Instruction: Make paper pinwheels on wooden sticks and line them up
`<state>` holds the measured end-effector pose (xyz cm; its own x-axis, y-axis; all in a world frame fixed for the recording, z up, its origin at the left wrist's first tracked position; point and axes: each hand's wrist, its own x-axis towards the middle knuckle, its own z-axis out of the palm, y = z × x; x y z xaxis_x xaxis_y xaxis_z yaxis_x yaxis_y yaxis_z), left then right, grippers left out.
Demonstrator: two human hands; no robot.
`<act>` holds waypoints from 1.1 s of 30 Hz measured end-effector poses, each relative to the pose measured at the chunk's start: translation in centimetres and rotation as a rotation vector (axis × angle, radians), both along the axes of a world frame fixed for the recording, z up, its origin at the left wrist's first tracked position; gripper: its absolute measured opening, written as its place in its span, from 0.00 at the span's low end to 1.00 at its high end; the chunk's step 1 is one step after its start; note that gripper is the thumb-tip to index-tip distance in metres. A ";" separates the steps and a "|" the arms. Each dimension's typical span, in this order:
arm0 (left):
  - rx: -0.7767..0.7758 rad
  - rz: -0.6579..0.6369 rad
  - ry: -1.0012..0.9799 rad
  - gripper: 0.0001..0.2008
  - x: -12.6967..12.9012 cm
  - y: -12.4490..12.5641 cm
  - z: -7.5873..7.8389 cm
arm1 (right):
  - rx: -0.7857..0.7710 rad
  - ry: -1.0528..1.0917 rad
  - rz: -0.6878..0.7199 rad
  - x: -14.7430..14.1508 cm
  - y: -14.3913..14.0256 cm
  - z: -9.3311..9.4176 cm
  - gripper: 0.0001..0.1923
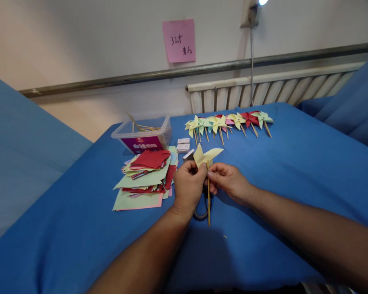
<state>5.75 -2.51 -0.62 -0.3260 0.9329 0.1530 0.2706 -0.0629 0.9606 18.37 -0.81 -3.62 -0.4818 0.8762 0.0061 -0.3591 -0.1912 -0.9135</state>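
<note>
Left hand: our left hand (188, 185) is curling closed around the top of the wooden stick (208, 200), just under the paper head; fingers wrapped, thumb side toward the stick.
Right hand: our right hand (228, 179) is pinching the same stick from the other side, thumb and forefinger closed on it, other fingers loosely folded.
Held thing: we are holding a yellow pinwheel (206, 155) between both hands, above the blue cloth (279, 171); its paper blades are sticking up and away from us, the stick is hanging straight down past our wrists.
Under the hands: we are seeing a dark curved loop (199, 214) on the cloth just below the left hand, mostly hidden; we cannot tell what it is.
Paper stack: a loose pile of paper squares (145, 175), red, green, yellow and pink, is lying just left of our left hand.
Tub: a clear plastic tub (142, 134) with a purple label is sitting behind the pile, with more sticks poking out of it.
Small boxes: two small white boxes (183, 145) are lying between the tub and the held pinwheel.
Finished row: a row of finished pinwheels (228, 122), yellow, green, pink and red, is lying side by side on the far part of the cloth, well apart from our hands.
Wall: a pink note (179, 41) with handwriting is sticking on the wall above; a radiator (272, 87) is running behind the row.
</note>
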 end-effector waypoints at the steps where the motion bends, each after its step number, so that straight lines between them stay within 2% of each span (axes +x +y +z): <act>1: -0.001 0.000 0.005 0.11 0.0 0.0 0.0 | 0.001 -0.005 -0.003 0.0 0.0 0.0 0.16; 33: 0.008 0.006 0.033 0.10 0.1 0.0 0.0 | 0.022 0.024 0.025 0.1 0.0 -0.1 0.14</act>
